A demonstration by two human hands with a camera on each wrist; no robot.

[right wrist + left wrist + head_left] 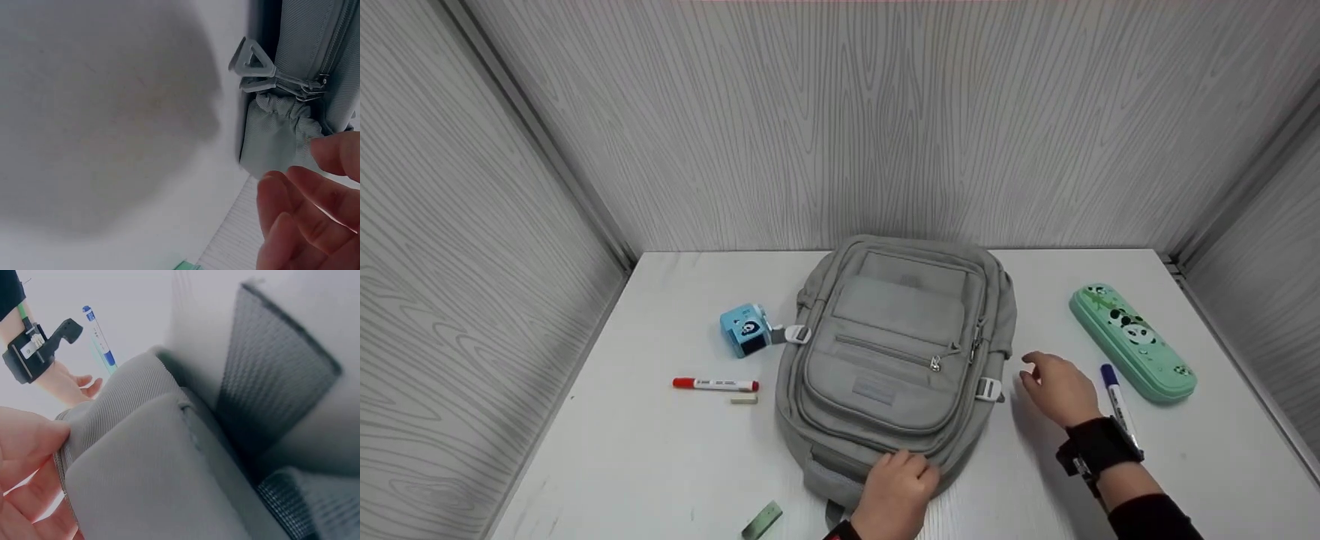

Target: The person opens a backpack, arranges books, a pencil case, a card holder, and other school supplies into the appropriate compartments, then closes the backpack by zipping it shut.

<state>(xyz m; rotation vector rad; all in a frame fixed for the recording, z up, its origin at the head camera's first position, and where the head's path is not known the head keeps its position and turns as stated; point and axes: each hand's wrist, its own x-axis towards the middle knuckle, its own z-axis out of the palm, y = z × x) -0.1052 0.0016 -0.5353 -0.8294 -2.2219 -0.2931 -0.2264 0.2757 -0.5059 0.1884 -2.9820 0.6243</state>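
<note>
A grey backpack (896, 304) lies on the white table with its front pocket facing up. My left hand (896, 487) grips the fabric at its near end; in the left wrist view, the thumb (48, 436) presses on the ribbed grey cloth. To the right of the bag hovers my right hand (1061, 390), fingers loosely bent and holding nothing. In the right wrist view, the fingertips (275, 185) are near the elastic side pocket (275, 135), below a strap buckle (256, 67). Whether they touch it there I cannot tell.
Left of the bag are a blue panda-printed box (744, 330), a red marker (716, 385), a small pale block (744, 399) and a green block (763, 520). On the right lie a blue marker (1117, 401) and a green panda pencil case (1132, 341). Wood-grain panels (885, 127) enclose the table.
</note>
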